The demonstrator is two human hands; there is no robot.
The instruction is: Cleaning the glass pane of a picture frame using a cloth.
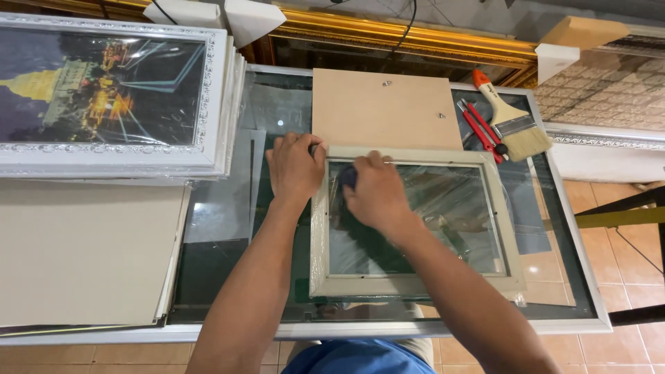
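fingers (305, 142) on pale wooden frame (415, 284) corner | glossy glass pane (443, 215)

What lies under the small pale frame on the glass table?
Under the frame shows clear plastic wrap, then the glass table. The right hand covers the top-left corner of the pane.

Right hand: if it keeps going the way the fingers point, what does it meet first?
The right hand points up-left over the glass; first in line is probably the picture frame's top-left corner rail, then the left hand gripping there. Depth unclear.
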